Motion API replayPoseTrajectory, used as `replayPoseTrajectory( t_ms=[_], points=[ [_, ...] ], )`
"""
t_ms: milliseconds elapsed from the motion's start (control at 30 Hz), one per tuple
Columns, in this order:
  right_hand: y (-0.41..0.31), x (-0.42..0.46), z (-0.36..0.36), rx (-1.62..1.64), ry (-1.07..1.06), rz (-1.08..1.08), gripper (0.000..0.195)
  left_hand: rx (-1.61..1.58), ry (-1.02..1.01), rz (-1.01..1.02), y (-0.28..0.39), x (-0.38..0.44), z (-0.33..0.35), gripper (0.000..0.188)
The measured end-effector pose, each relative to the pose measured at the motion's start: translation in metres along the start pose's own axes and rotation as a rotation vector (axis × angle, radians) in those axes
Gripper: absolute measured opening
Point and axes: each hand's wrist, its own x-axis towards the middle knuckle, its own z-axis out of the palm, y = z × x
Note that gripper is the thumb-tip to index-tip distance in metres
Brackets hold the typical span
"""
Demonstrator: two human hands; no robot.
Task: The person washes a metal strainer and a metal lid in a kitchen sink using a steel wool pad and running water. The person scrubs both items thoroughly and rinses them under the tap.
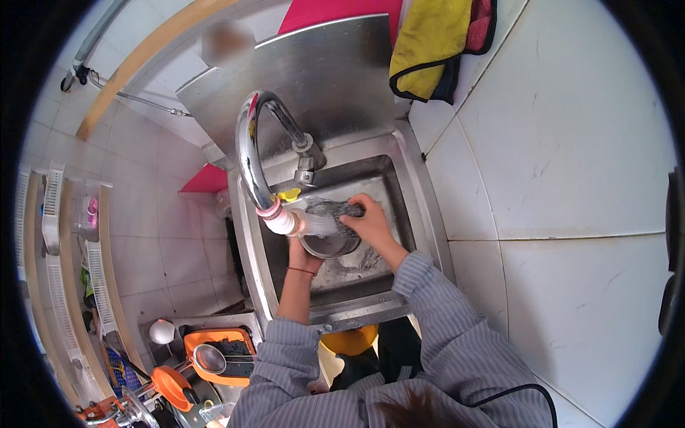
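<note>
Over the stainless steel sink (385,184), water sprays from the white nozzle of a chrome faucet (247,144). My left hand (305,258) grips a round metal vessel (326,247) from its lower left side, partly hidden behind the nozzle. In my right hand (369,219), pinched between thumb and fingers, is a dark, wet scrubbing pad (350,209), which lies against the vessel's rim. The spray falls into the vessel. Water pools on the sink floor around it.
A yellow and red cloth (428,51) hangs at the upper right, beside a tiled wall (562,134). Shelves with white baskets (99,283) line the left. An orange tray (214,374), a strainer (210,358) and an orange ladle-like utensil (171,386) lie at the lower left.
</note>
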Motion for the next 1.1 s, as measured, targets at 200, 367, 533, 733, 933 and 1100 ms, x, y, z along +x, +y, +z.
replayPoseTrajectory(
  t_ms=[200,367,533,733,933,1100],
  points=[
    [0.015,-0.009,0.019,0.037,-0.487,-0.12,0.033,-0.037,-0.056,-0.13,-0.036,0.004,0.015,0.051],
    [-0.026,-0.002,-0.012,-0.964,-0.838,-0.291,0.024,0.273,0.12,-0.093,-0.025,0.003,0.016,0.045],
    [-0.013,-0.008,-0.012,-0.859,-0.22,-0.616,0.035,0.11,0.078,-0.167,-0.013,-0.002,0.049,0.045],
    [0.001,-0.021,-0.007,0.76,-0.476,0.676,0.037,0.493,0.344,0.301,-0.037,0.024,0.008,0.037],
    [0.006,-0.025,0.014,1.392,-0.13,0.68,0.028,1.411,0.077,0.825,-0.037,-0.024,0.044,0.04],
    [0.011,-0.031,0.022,1.574,-0.011,0.828,0.028,0.39,0.452,0.466,-0.036,-0.064,0.04,0.046]
  ],
)
